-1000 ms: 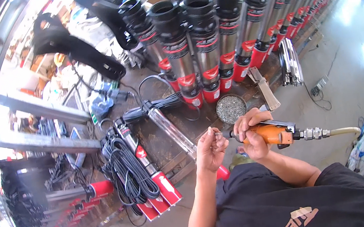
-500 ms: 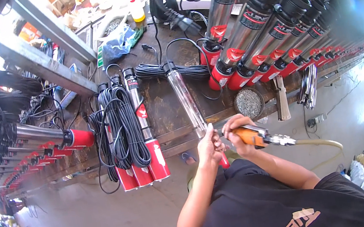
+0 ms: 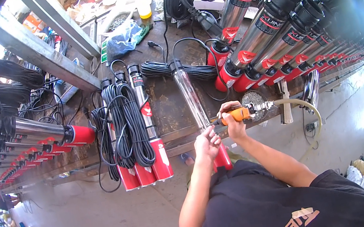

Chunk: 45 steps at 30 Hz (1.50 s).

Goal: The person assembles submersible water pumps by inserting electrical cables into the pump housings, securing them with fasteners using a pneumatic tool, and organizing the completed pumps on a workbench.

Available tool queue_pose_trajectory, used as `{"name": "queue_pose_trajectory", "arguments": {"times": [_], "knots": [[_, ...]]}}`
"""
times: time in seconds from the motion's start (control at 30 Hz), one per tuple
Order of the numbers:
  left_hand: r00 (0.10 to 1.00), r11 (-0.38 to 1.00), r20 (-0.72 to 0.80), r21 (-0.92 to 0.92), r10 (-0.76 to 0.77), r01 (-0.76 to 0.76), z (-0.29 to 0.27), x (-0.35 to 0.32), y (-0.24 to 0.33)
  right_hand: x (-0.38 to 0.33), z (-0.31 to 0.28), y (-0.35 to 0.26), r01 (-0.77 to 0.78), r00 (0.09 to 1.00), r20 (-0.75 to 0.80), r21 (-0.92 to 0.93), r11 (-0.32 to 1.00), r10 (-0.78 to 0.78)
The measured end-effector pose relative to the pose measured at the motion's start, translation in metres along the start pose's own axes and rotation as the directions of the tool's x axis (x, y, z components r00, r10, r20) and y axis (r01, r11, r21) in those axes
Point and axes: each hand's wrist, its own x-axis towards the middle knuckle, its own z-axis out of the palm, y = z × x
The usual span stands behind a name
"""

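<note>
Workbench: dark, stained metal bench (image 3: 169, 110) carried the work, concrete floor below.
Left stock: three steel pumps (image 3: 140, 135) with red ends lay wrapped in black cable, apparently finished.
Pump in hand: slim polished steel tube (image 3: 191, 97), red end overhanging the near edge; fastening judged under way.
Left hand (image 3: 207, 144): closed around the tube near its red end.
Right hand (image 3: 232, 119): gripped an orange air screwdriver (image 3: 239, 114), hose trailing right.
</note>
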Motion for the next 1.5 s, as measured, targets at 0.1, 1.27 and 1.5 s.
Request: {"name": "queue_pose_trajectory", "arguments": {"times": [0.1,1.27,1.5], "knots": [[0.99,0.983,-0.06,0.139,0.128,-0.118,-0.005,-0.012,0.001,0.005,-0.002,0.009,-0.012,0.999,-0.037,0.091,0.996,0.016],[0.987,0.965,0.114,0.226,0.111,-0.135,-0.033,-0.007,-0.017,-0.03,-0.017,-0.047,-0.046,0.984,-0.144,0.349,0.936,0.102],[0.99,0.984,0.143,0.173,0.014,-0.039,-0.016,-0.022,-0.026,-0.036,-0.012,-0.066,-0.014,0.991,-0.12,0.391,0.92,0.066]]}}
